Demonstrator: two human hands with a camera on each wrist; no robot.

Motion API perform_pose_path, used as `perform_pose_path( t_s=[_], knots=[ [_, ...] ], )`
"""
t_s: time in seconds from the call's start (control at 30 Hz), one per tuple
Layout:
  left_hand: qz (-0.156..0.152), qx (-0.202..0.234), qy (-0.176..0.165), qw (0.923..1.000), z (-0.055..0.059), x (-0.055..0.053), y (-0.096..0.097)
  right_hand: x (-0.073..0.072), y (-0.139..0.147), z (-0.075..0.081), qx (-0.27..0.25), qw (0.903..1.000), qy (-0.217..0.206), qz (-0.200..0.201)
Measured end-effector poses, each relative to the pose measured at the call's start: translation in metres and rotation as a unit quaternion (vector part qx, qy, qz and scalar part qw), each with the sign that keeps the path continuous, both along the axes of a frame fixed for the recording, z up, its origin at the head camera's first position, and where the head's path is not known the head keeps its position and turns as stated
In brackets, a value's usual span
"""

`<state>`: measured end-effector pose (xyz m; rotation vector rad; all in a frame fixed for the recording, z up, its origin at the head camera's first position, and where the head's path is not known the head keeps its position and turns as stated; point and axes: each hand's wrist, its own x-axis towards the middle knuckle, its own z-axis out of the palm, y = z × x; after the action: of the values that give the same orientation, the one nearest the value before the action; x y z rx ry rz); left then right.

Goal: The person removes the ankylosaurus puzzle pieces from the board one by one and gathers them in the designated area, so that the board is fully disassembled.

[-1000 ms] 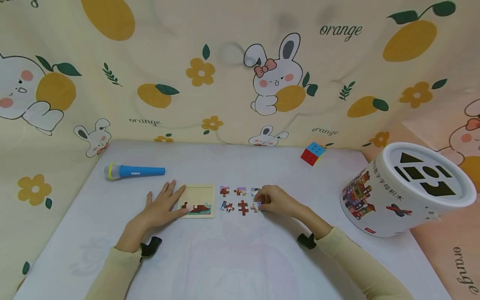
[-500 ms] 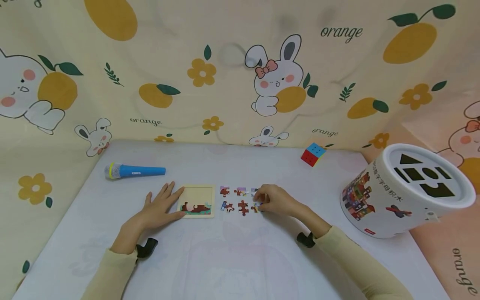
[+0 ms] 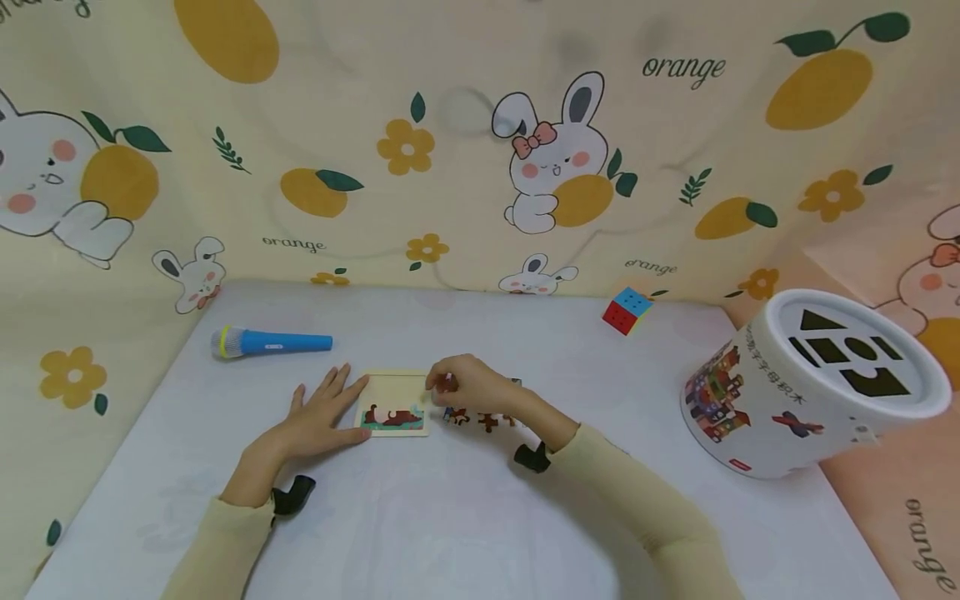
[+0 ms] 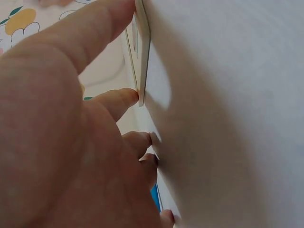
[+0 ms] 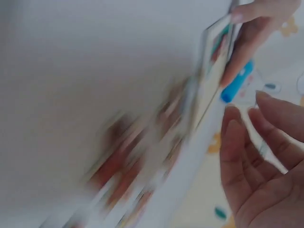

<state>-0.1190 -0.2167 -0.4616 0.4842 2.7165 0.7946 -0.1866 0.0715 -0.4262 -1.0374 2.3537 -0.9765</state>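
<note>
A square wooden puzzle board [image 3: 390,386] lies on the table, its lower half filled with a dog picture on green. My left hand [image 3: 318,417] rests at the board's left side, fingers spread, with the thumb and index fingertip touching the edge; the left wrist view shows this contact too. My right hand [image 3: 476,390] hovers over the loose jigsaw pieces [image 3: 487,422], just right of the board. Its fingers are loosely bent, and in the right wrist view nothing sits between the fingertips [image 5: 231,111]. The hand hides part of the loose pieces, which look blurred in that view.
A blue toy microphone [image 3: 281,342] lies at the back left of the table. Toward the back right sits a small red and blue cube [image 3: 627,311]. A large white bucket [image 3: 780,417] with a shape-cut lid stands at the right edge. Printed cloth hangs behind.
My right hand has moved left from the rightmost loose pieces to beside the board. A half second earlier, the lower right piece had been turned slightly. My left hand has barely shifted.
</note>
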Motion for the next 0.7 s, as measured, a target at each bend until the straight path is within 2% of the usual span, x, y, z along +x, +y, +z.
perform_pose_path(
  t_s=[0.2,0.37,0.7],
  knots=[
    [0.000,0.006,-0.002,1.0000,-0.004,-0.001,-0.002,-0.001,-0.053,-0.004,0.000,0.9983,-0.054,-0.020],
    [-0.013,0.016,0.004,0.9998,-0.007,-0.002,-0.003,0.002,-0.076,-0.006,0.018,0.9952,-0.085,-0.044],
    [-0.007,0.007,0.001,0.9999,-0.001,-0.001,-0.001,0.008,-0.091,-0.015,0.057,0.9947,-0.068,-0.051]
  ],
)
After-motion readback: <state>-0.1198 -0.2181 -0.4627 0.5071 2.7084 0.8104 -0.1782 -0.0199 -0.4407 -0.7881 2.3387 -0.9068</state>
